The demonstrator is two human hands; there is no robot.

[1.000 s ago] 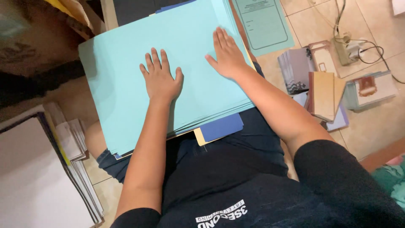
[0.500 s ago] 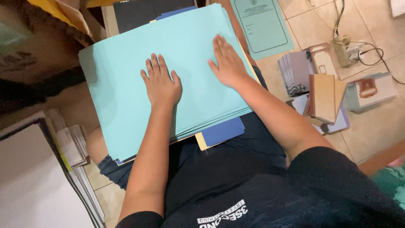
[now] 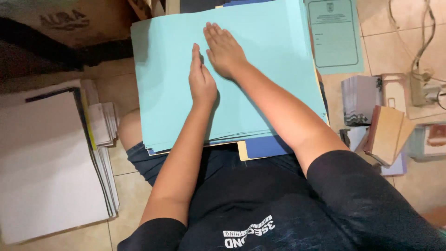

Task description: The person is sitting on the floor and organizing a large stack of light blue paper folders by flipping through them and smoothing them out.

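While both hands lie on the light-blue folder stack (image 3: 260,102), left hand (image 3: 201,83) seems edge-on, right hand (image 3: 225,50) flat, fingers released.

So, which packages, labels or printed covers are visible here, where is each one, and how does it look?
Cardboard box: top left corner, brown, with dark print on its side.
Printed folder cover: on the floor at top right, teal rectangle with a framed form and a small emblem.
Small box: right of the lap, pale pinkish, upright.
Shirt print: bottom centre, white lettering on black fabric.
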